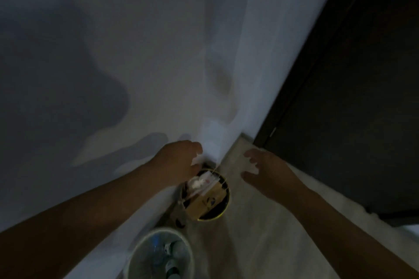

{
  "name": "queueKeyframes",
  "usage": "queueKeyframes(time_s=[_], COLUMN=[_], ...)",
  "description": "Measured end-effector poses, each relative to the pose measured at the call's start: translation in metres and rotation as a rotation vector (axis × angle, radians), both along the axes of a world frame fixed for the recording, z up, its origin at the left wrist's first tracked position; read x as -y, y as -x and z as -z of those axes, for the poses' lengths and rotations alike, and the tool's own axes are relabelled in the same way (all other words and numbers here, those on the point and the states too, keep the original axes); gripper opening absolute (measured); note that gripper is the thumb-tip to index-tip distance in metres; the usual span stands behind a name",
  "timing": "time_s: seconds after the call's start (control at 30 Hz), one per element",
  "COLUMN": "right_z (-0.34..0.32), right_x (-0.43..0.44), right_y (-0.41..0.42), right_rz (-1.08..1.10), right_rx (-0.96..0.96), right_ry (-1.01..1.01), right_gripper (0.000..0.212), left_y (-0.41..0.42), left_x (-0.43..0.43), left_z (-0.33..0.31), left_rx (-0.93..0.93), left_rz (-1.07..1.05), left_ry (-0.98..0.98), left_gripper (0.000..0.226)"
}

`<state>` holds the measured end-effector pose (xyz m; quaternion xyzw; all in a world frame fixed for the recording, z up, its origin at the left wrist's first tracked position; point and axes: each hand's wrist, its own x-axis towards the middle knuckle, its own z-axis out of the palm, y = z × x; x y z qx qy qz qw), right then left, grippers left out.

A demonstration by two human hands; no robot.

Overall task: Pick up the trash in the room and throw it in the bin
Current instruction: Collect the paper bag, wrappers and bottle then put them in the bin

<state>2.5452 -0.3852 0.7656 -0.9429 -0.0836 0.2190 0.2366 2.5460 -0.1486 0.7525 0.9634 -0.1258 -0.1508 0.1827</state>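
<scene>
The view is dim and blurred. A small round bin (227,197) with a dark inside stands on the floor against the wall. In it are a brown paper bag (209,199) and white crumpled paper (198,183). My left hand (179,158) hovers over the bin's far left rim, fingers curled, with a white scrap (196,161) at its fingertips. My right hand (265,172) is just right of the bin, its fingers and thumb curled round another white scrap (252,166).
A second, pale round bin (139,251) holding plastic bottles stands nearer to me at the bottom. A white wall (136,52) fills the left and top. A dark door or cabinet (351,97) stands on the right. Pale floor (254,233) runs between them.
</scene>
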Motion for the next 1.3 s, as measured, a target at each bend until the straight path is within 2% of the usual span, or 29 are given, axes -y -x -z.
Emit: queueKeyframes(time_s=[0.07,0.23,0.37,0.5,0.63,0.97,1.3], right_z=[-0.053,-0.172,-0.254,-0.329,-0.385,-0.466,-0.484], right_x=[0.001,0.010,0.011,-0.016,-0.071,-0.216,-0.273], right_y=[-0.005,-0.005,0.000,0.019,0.059,0.238,0.465], right_rz=[-0.089,-0.300,-0.442,-0.579,-0.738,-1.218,-1.533], right_rx=[0.078,0.249,0.414,0.615,0.739,0.805,0.780], right_ry=[-0.003,-0.020,-0.058,-0.145,-0.287,-0.579,-0.786], right_gripper=[0.056,0.055,0.056,0.054,0.050,0.048,0.046], left_y=[0.010,0.048,0.087,0.144,0.219,0.467,0.695], left_x=[0.000,0.001,0.010,-0.005,-0.032,-0.071,-0.046], left_z=[-0.063,-0.190,-0.271,-0.340,-0.399,-0.474,-0.492], left_rx=[0.088,0.378,0.471,0.598,0.673,0.699,0.635], left_rz=[-0.035,-0.148,-0.257,-0.399,-0.555,-1.057,-1.374], left_ry=[0.004,-0.067,-0.180,-0.284,-0.414,-0.699,-0.837], left_gripper=[0.061,0.061,0.061,0.042,0.041,0.040,0.040])
